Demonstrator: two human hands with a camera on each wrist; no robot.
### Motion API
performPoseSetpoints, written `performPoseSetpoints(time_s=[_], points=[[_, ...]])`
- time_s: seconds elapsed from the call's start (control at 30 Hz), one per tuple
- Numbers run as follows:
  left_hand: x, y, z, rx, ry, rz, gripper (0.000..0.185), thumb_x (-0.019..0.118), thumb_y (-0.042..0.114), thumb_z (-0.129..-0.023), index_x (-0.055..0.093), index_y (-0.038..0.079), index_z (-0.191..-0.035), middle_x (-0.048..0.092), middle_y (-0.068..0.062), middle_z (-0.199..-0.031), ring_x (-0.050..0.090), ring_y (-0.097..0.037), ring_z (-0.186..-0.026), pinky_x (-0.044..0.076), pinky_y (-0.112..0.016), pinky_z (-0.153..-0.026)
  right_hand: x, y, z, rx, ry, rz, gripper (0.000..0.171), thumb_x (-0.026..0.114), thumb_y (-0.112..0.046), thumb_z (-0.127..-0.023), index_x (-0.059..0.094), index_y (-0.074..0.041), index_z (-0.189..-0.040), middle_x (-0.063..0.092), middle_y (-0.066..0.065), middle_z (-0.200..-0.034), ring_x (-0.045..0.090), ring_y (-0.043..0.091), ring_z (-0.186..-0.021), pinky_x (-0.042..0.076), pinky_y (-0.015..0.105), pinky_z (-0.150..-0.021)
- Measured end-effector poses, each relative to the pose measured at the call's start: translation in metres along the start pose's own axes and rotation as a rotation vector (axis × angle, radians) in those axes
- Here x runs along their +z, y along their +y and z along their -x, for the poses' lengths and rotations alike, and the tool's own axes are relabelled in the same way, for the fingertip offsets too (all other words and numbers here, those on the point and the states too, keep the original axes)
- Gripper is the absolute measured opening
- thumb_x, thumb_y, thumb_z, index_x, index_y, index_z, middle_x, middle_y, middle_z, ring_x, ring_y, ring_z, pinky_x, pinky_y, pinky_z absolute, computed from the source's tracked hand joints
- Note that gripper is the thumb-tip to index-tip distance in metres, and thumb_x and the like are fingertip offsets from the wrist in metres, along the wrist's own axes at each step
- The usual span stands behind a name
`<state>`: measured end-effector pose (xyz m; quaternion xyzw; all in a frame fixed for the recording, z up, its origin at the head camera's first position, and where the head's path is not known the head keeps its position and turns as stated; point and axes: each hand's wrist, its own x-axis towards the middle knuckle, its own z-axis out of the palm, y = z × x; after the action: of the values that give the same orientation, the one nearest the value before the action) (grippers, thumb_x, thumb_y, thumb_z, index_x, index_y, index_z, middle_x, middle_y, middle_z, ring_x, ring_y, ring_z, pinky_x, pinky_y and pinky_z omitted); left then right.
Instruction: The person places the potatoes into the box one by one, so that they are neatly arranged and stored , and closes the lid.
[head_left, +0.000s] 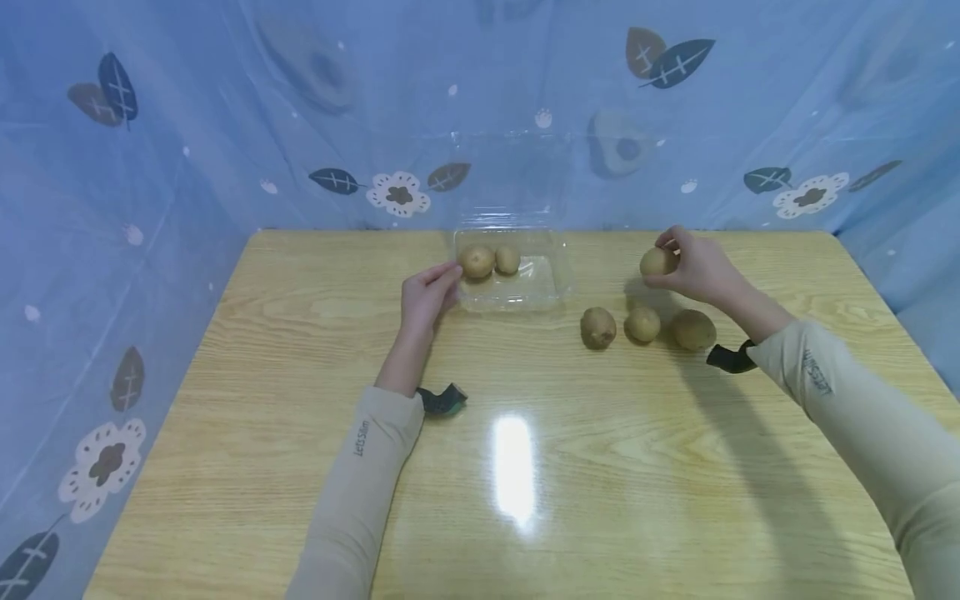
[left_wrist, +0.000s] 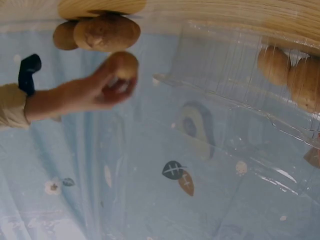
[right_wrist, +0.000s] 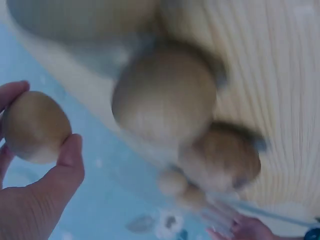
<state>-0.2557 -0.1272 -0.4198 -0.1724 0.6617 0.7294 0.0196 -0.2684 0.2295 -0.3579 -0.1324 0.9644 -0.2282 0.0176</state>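
Pale wood grain runs across the table [head_left: 300, 500]. Nearest, three potatoes [head_left: 643, 326] lie in a row to the right of the clear plastic tray [head_left: 551, 287]. Above and just behind them the right hand [head_left: 693, 267] pinches a small round potato [head_left: 656, 262] in its fingertips, lifted off the wood, well right of the tray. The left hand [head_left: 426, 297], fingers loosely extended, touches the tray's left edge. Two potatoes [head_left: 489, 261] sit inside at the far wall.
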Motion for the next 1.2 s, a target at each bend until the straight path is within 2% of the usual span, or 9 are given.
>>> performPoseSetpoints(time_s=[0.23, 0.4, 0.53, 0.7, 0.87, 1.03, 1.2], points=[[-0.002, 0.003, -0.001, 0.007, 0.0, 0.014, 0.033, 0.067, 0.021, -0.082, 0.063, 0.009, -0.112, 0.062, -0.006, -0.114, 0.061, -0.017, -0.096, 0.055, -0.02, -0.077, 0.012, -0.052, -0.018, -0.127, 0.131, -0.066, 0.049, 0.072, -0.013, -0.073, 0.051, 0.005, -0.114, 0.053, 0.023, -0.109, 0.053, 0.037, -0.096, 0.051, 0.047, -0.073], [-0.002, 0.004, -0.001, 0.013, 0.004, 0.009, 0.033, 0.067, 0.022, -0.083, 0.063, 0.009, -0.112, 0.062, -0.006, -0.114, 0.061, -0.014, -0.093, 0.054, -0.02, -0.077, 0.026, -0.081, -0.032, -0.207, 0.125, -0.056, 0.051, 0.073, -0.016, -0.072, 0.055, 0.003, -0.115, 0.056, 0.021, -0.109, 0.054, 0.032, -0.091, 0.051, 0.042, -0.071], [-0.002, 0.004, -0.002, 0.011, 0.003, 0.0, 0.033, 0.067, 0.022, -0.083, 0.063, 0.009, -0.113, 0.062, -0.005, -0.115, 0.06, -0.011, -0.091, 0.054, -0.02, -0.078, 0.034, -0.096, -0.042, -0.232, 0.083, -0.015, 0.053, 0.074, -0.017, -0.07, 0.055, 0.003, -0.115, 0.057, 0.022, -0.111, 0.053, 0.033, -0.093, 0.05, 0.042, -0.077], [-0.001, 0.004, -0.003, 0.015, 0.008, -0.005, 0.032, 0.067, 0.022, -0.082, 0.064, 0.009, -0.111, 0.062, -0.004, -0.113, 0.059, -0.01, -0.089, 0.054, -0.021, -0.078, 0.043, -0.105, -0.053, -0.254, 0.013, 0.045, 0.054, 0.075, -0.016, -0.069, 0.055, 0.004, -0.116, 0.057, 0.023, -0.114, 0.054, 0.035, -0.1, 0.05, 0.044, -0.084], [0.001, 0.002, -0.004, 0.003, -0.001, -0.017, 0.031, 0.068, 0.022, -0.082, 0.064, 0.01, -0.111, 0.063, -0.004, -0.112, 0.061, -0.013, -0.091, 0.054, -0.019, -0.077, 0.055, -0.107, -0.061, -0.255, -0.032, 0.103, 0.054, 0.074, -0.017, -0.07, 0.055, 0.003, -0.116, 0.055, 0.022, -0.114, 0.055, 0.035, -0.098, 0.052, 0.044, -0.079], [0.0, 0.001, -0.003, 0.003, 0.007, -0.023, 0.032, 0.068, 0.021, -0.082, 0.064, 0.009, -0.111, 0.063, -0.004, -0.112, 0.061, -0.013, -0.09, 0.054, -0.019, -0.076, 0.064, -0.109, -0.068, -0.293, -0.068, 0.221, 0.055, 0.073, -0.019, -0.072, 0.053, 0.002, -0.119, 0.054, 0.022, -0.112, 0.058, 0.035, -0.091, 0.053, 0.046, -0.074], [0.0, 0.001, -0.004, -0.003, 0.013, -0.009, 0.032, 0.069, 0.021, -0.081, 0.065, 0.009, -0.11, 0.063, -0.005, -0.111, 0.059, -0.009, -0.083, 0.055, -0.018, -0.074, 0.07, -0.112, -0.076, -0.309, -0.1, 0.319, 0.044, 0.07, -0.014, -0.073, 0.055, 0.002, -0.111, 0.055, 0.021, -0.103, 0.059, 0.033, -0.083, 0.054, 0.044, -0.066]])
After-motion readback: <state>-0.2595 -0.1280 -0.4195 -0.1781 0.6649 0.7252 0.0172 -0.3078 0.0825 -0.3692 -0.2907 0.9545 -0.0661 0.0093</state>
